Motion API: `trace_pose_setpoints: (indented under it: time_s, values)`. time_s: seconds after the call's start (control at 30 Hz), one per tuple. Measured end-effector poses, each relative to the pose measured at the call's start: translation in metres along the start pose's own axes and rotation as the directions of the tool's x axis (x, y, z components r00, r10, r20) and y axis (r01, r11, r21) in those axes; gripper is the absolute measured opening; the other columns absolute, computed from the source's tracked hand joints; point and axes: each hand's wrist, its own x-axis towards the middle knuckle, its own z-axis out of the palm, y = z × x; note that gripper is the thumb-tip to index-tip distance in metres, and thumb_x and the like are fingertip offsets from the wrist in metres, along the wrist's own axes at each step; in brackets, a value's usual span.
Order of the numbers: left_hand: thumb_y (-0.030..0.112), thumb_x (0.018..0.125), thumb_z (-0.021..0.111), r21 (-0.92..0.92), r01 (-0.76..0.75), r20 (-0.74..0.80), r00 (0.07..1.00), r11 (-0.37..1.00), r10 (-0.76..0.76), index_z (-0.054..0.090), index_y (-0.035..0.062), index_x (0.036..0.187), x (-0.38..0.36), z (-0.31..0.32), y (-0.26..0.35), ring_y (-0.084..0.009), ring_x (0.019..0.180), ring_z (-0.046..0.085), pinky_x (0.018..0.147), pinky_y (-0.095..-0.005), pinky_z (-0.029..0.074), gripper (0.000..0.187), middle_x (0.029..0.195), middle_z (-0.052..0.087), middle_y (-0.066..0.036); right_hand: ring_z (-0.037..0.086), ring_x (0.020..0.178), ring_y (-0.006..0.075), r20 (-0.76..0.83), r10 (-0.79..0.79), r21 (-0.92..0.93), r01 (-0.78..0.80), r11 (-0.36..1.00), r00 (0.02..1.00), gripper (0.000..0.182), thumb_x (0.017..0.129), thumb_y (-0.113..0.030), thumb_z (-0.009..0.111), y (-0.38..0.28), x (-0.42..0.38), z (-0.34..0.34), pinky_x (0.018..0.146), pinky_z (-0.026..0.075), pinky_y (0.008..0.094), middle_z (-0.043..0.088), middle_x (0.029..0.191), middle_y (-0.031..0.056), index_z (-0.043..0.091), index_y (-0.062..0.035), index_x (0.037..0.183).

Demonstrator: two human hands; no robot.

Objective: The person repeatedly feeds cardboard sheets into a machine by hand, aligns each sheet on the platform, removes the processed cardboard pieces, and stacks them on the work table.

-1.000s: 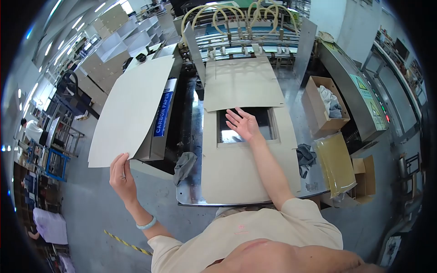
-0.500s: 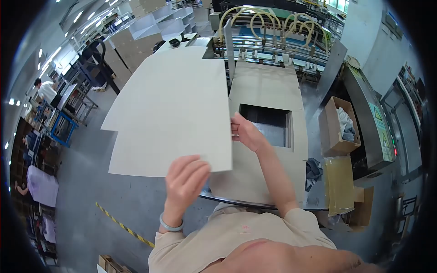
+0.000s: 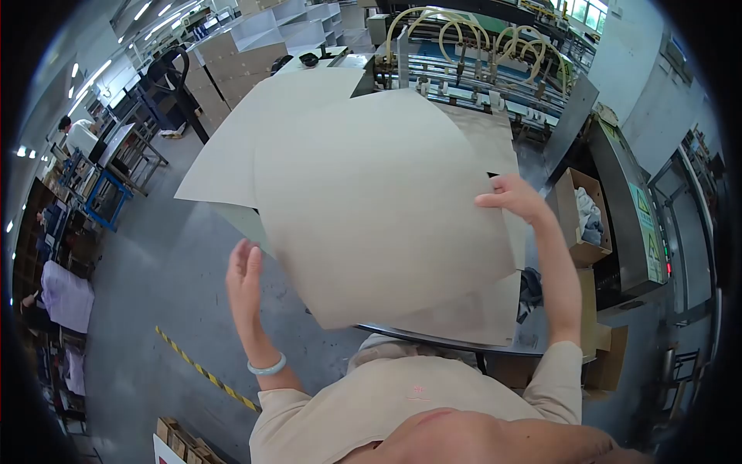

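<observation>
A large pale cardboard sheet (image 3: 379, 209) lies bowed over the machine's feed bed, its near left corner hanging past the bed's front edge. My right hand (image 3: 516, 199) pinches the sheet's right edge, thumb on top and the other fingers partly hidden. Just off the left edge, my left hand (image 3: 246, 274) is raised with fingers extended, slightly blurred and holding nothing. Another stack of pale sheets (image 3: 220, 155) sits to the left, partly covered by the held one. Beneath the held sheet, more board (image 3: 483, 309) shows on the bed.
Ahead stands a machine with looped hoses (image 3: 464, 39) and rollers. On the right are a cardboard box with rags (image 3: 583, 216) and a metal cabinet (image 3: 630, 209). A yellow-black floor strip (image 3: 205, 370) runs at lower left. A person in white (image 3: 79, 138) works far left.
The sheet has moved right, from the left stack onto the bed, covering the rectangular opening. My right hand moved right with its edge; my left hand moved left and away from the sheet.
</observation>
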Motion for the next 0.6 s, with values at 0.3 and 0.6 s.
trace_pose_setpoints:
  time_s: [0.3, 0.6]
  values:
    - [0.031, 0.097, 0.053, -0.453, 0.49, 0.635, 0.763, 0.744, -0.116, 0.064, -0.004, 0.102, 0.02, 0.079, -0.026, -0.0156, 0.069, 0.064, 0.061, -0.0241, 0.051, 0.037, 0.086, 0.068, -0.01, 0.035, 0.054, 0.0102, -0.034, 0.096, -0.191, -0.101, 0.976, 0.995, 0.033, 0.075, -0.018, 0.073, 0.05, -0.007, -0.058, 0.053, 0.033, 0.0227, 0.041, 0.059, -0.002, 0.045, -0.0056, 0.061]
    - [0.009, 0.086, 0.063, -0.15, 0.314, 0.625, 0.765, 0.937, -0.156, 0.061, -0.0018, 0.096, 0.0, 0.158, -0.019, -0.0146, 0.061, 0.066, 0.045, -0.0166, 0.045, 0.014, 0.077, 0.064, -0.008, 0.051, 0.063, 0.026, -0.337, -0.134, -0.561, -0.084, 0.823, 0.932, 0.022, 0.073, -0.016, 0.068, 0.065, -0.008, -0.094, 0.063, 0.043, 0.0343, 0.057, 0.068, 0.0088, 0.056, 0.0029, 0.077]
